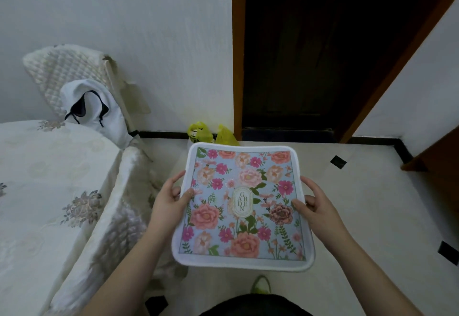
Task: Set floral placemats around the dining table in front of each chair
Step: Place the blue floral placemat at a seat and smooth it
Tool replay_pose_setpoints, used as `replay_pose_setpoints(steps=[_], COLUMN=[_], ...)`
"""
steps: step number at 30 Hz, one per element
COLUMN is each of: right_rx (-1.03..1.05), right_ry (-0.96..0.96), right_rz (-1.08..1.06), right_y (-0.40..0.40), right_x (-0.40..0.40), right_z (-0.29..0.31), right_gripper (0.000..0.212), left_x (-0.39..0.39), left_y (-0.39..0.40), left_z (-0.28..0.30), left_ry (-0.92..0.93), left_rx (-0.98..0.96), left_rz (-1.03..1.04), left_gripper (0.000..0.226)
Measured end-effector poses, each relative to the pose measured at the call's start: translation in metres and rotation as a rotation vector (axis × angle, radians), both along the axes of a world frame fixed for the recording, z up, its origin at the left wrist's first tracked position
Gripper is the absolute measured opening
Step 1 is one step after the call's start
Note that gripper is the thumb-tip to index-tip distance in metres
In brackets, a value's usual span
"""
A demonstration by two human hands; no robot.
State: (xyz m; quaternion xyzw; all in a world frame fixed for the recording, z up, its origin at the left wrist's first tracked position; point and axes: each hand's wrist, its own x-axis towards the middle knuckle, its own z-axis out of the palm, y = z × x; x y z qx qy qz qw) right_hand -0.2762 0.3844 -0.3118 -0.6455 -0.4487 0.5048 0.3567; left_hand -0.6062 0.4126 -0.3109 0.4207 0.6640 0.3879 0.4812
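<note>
I've got the placemat (pixel 244 204) flat in the air over the floor (pixel 372 204), not on the table (pixel 49 179) yet. My left hand (pixel 169 196) and right hand (pixel 315 201) each pinch a side edge, thumbs on top, which keeps it level. Table edge is just left of my left fingers; plenty of open floor to the right.

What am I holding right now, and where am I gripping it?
A floral placemat, held flat in the air: left hand pinches its left edge, right hand its right edge, thumbs on top.
</note>
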Motion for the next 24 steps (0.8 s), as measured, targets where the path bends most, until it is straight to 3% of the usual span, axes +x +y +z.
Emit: replay_pose_setpoints(steps=[7, 24], right_rx=[0.010, 0.052], right_ry=[-0.008, -0.063], right_rz=[0.107, 0.295], right_y=[0.095, 0.288], right_x=[0.008, -0.098], right_z=[0.006, 0.026], right_gripper=[0.059, 0.057], left_x=[0.005, -0.087], left_y=[0.056, 0.191], left_z=[0.018, 0.001], left_ry=[0.000, -0.094], left_rx=[0.052, 0.090], left_rz=[0.107, 0.322], left_gripper=[0.048, 0.049])
